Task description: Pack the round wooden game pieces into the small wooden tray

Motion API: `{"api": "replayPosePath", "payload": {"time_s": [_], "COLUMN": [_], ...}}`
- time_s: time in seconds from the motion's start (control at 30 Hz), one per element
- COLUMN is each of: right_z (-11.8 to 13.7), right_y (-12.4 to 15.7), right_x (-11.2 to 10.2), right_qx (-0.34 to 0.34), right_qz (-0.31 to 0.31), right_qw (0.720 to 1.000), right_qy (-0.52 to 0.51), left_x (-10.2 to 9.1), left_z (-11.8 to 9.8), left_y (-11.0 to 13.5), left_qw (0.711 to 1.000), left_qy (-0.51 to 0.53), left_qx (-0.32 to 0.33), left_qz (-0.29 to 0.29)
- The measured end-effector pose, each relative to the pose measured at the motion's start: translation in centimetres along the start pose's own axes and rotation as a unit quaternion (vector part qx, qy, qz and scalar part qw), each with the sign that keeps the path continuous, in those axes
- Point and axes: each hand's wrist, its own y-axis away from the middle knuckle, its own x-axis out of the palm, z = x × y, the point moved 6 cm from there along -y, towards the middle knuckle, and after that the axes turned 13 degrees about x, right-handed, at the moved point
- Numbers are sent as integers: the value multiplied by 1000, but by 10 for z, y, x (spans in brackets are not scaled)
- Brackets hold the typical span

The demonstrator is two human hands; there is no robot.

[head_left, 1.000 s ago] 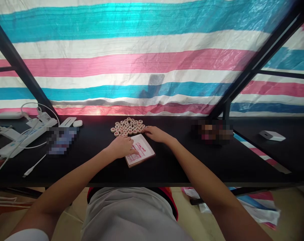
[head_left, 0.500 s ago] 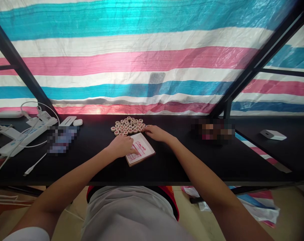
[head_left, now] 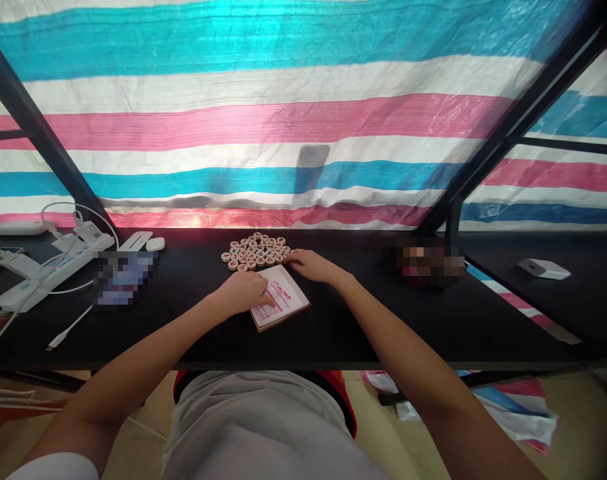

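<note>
A flat box (head_left: 282,300) with a white lid printed in red lies on the black table (head_left: 333,333) in front of me. My left hand (head_left: 244,291) rests on its left side, fingers curled and pressing the lid. My right hand (head_left: 311,264) lies flat at the box's far right corner, fingers stretched toward a cluster of several round wooden chess pieces (head_left: 256,251) just behind the box. Neither hand lifts anything.
A white power strip (head_left: 53,273) with cables and chargers sits at the left, with a white mouse (head_left: 155,245) nearby. A small white box (head_left: 542,269) lies on the table at the right. Black frame posts and a striped tarp stand behind.
</note>
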Motion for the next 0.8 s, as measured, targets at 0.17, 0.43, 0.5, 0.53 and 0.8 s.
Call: {"api": "replayPosePath", "payload": {"time_s": [0.17,0.43,0.5,0.53,0.8], "right_z": [0,-2,-1,0,1], "right_y": [0,-1,-1,-1,0], "right_x": [0,2,1,1,-1], "right_qx": [-2,-1,-3,-3,-1], "right_qz": [1,1,3,3,0], "right_qw": [1000,1000,1000,1000,1000], "right_qy": [3,1,1,1,-1], "left_x": [3,4,1,0,6], "left_z": [1,1,3,4,14], "left_y": [-1,1,1,1,-2], "left_qw": [999,995,997,998,994], "left_qy": [34,98,74,64,109], "left_qx": [7,11,3,1,8], "left_qz": [4,-7,-21,-22,-11]}}
